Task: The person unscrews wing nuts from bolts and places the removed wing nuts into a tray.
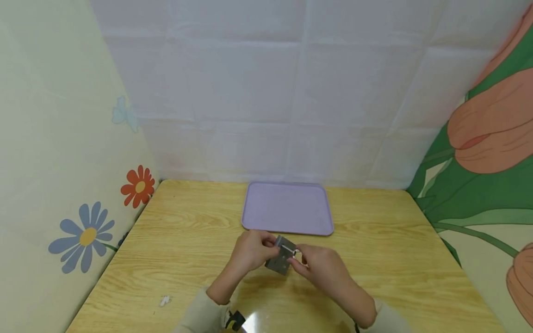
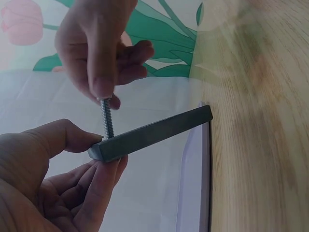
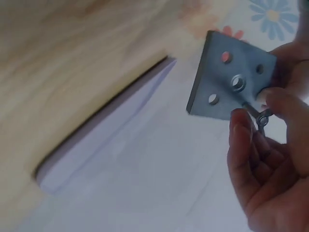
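Observation:
Between finger and thumb my left hand (image 1: 250, 252) grips the edge of a grey metal plate (image 1: 276, 264), held tilted above the table. The right wrist view shows round holes through the plate (image 3: 224, 79), one in the middle and others near its corners. My right hand (image 1: 326, 266) pinches the head end of a silver threaded bolt (image 2: 107, 118). The bolt's lower end meets the plate's face near the edge that my left hand grips. Its head (image 3: 262, 119) looks looped or winged, partly covered by the fingers.
A light purple tray (image 1: 287, 208) lies on the wood-grain table (image 1: 200, 212) beyond the hands, against the white backdrop. A small white scrap (image 1: 164, 300) lies at the front left. Flower-printed side panels stand along the table's left and right edges.

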### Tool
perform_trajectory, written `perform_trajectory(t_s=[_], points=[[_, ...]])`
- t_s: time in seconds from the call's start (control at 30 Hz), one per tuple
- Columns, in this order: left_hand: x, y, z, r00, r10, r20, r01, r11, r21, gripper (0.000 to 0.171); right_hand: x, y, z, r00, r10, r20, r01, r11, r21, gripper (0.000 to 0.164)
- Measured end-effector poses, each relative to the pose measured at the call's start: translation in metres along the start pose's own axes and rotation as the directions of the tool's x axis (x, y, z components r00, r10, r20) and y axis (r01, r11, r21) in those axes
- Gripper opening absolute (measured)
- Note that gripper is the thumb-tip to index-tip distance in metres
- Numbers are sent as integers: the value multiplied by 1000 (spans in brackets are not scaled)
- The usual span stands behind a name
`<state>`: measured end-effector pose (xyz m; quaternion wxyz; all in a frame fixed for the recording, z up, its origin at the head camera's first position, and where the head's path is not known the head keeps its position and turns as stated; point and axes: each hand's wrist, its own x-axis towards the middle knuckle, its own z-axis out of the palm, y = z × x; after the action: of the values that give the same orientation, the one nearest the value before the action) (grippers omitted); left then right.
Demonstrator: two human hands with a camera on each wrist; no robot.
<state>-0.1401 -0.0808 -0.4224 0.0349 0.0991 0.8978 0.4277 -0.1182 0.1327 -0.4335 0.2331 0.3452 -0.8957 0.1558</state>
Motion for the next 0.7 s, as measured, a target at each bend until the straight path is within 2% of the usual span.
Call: perform_trajectory(t_s=[0.03, 0.1, 0.17, 0.23, 0.53, 0.63, 0.7], points=[[0, 0, 0, 1000, 1, -1, -1, 1000, -1, 18, 0, 1, 1, 995, -84, -57, 79, 993, -83, 33], [0, 0, -1, 1000, 3, -1, -3, 1000, -3, 17, -1, 5, 3, 967, -216, -133, 187, 961, -203, 42], [0, 0, -1, 1000, 3, 1, -3, 1000, -6, 17, -1, 7, 4, 945, -283, -166, 237, 938, -252, 49], [0, 0, -1, 1000, 3, 1, -3, 1000, -8, 17, -1, 8, 3, 937, -306, -168, 257, 930, -261, 49], [0, 1, -1, 1000, 3, -2, -3, 1000, -9, 16, 0, 8, 1, 930, -331, -163, 280, 921, -271, 48], [0, 1, -1, 1000, -1, -2, 1, 1000, -8, 17, 0, 8, 2, 928, -328, -176, 275, 923, -271, 48], [0, 1, -1, 1000, 4, -3, -4, 1000, -3, 17, -1, 8, 2, 934, -306, -183, 259, 935, -242, 48]])
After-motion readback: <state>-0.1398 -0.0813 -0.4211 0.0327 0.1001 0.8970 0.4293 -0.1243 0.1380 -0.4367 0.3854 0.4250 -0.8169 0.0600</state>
